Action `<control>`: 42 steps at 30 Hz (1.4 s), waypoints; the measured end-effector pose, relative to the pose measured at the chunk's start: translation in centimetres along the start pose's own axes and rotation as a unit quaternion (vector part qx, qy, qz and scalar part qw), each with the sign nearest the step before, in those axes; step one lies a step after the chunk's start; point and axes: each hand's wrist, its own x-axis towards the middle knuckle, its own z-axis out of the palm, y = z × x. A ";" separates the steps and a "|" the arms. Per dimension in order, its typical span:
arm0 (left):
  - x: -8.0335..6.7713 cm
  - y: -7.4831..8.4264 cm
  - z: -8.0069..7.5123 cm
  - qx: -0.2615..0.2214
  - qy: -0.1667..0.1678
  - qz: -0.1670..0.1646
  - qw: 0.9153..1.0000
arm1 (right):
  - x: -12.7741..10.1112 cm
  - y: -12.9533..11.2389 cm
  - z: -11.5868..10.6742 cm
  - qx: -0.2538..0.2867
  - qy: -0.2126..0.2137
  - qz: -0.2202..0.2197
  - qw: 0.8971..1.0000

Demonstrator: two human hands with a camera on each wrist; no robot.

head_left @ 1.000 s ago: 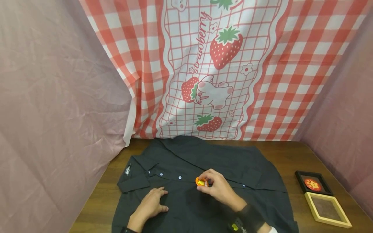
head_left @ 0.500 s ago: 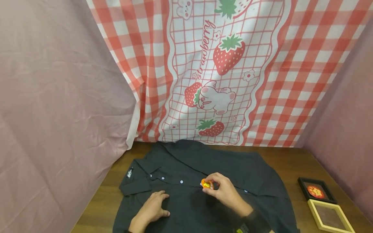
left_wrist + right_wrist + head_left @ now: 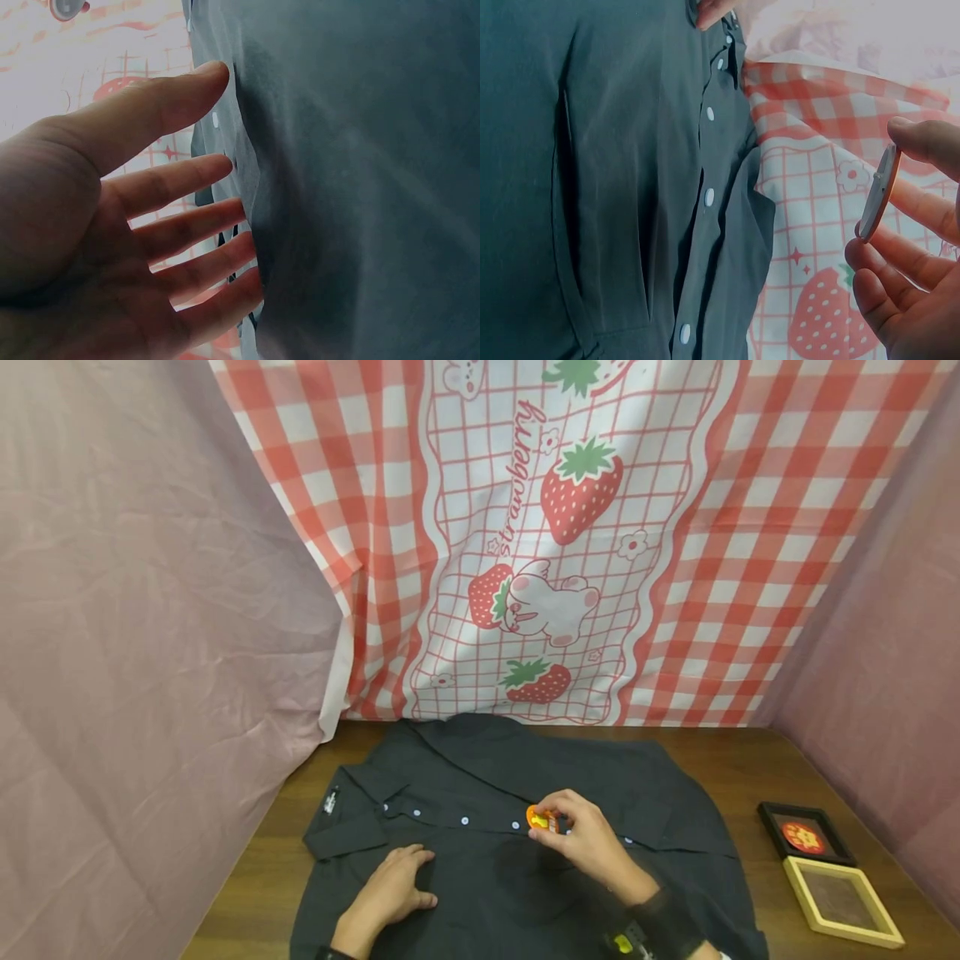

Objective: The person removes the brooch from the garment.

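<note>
A dark button-up shirt [image 3: 480, 893] lies spread on the table, collar to the left, with a row of pale buttons [image 3: 709, 197] down its front. My right hand [image 3: 592, 847] pinches a round orange badge [image 3: 542, 818] with a yellow figure over the button row. In the right wrist view the badge [image 3: 880, 191] appears edge-on between thumb and fingers, its pale back towards the shirt and apart from the cloth. My left hand [image 3: 393, 889] rests on the shirt below the collar, fingers spread and holding nothing; its fingertips [image 3: 217, 165] reach the cloth.
At the right of the wooden table [image 3: 247, 893] lie a black frame [image 3: 768, 827] with a red and yellow round piece inside and a light wood frame [image 3: 806, 897]. A strawberry-print checked cloth [image 3: 750, 568] hangs behind; pink cloth [image 3: 150, 652] hangs at both sides.
My right hand has moved a little to the right along the button row with the badge, uncovering a shirt button. My left hand stays in place.
</note>
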 end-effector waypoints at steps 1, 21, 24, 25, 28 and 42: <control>0.0 0.1 0.0 -0.001 0.000 0.001 1.000 | 0.0 0.1 -0.1 0.000 0.004 -0.004 1.000; 0.2 0.3 0.0 -0.006 -0.001 0.007 1.000 | -0.7 0.8 -1.4 -0.063 0.024 -0.012 0.998; 0.2 0.2 0.0 -0.006 -0.005 0.004 1.000 | -0.8 0.9 -1.6 -0.061 0.027 -0.005 0.998; 0.2 0.2 0.0 -0.006 -0.006 0.002 1.000 | -0.8 0.9 -1.7 -0.061 0.029 -0.007 0.998; 0.1 0.1 0.1 -0.006 -0.011 -0.007 1.000 | -0.7 1.0 -1.9 -0.070 0.037 -0.015 0.997; 0.0 0.1 0.0 0.004 0.006 -0.004 1.000 | -1.0 1.3 -3.1 -0.078 0.046 0.001 0.996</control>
